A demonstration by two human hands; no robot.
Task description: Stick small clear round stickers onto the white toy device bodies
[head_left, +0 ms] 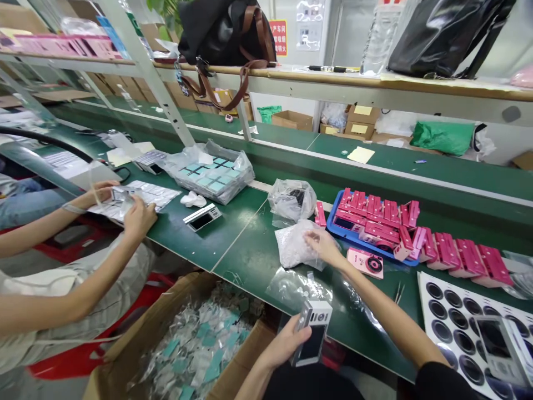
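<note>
My left hand [285, 341] grips a small silver compact camera [313, 333] upright near the table's front edge, its dark screen facing me. My right hand [322, 246] is at a clear plastic bag [293, 244] filled with small white pieces. Its fingertips are drawn together against the bag's upper side; what they pinch, if anything, is too small to make out. Just right of that hand lies a pink camera [365, 262] with a black round lens. Behind the bag sits another plastic bag [292, 201] with dark parts inside.
A blue tray [333, 222] holds several pink cameras, with more pink cameras [462, 255] lined up to its right. Tweezers [399, 293] and a sheet of black round stickers [458, 319] lie at right. A co-worker's hands [139, 214] work at left. Below stands a scrap-filled carton [125, 339].
</note>
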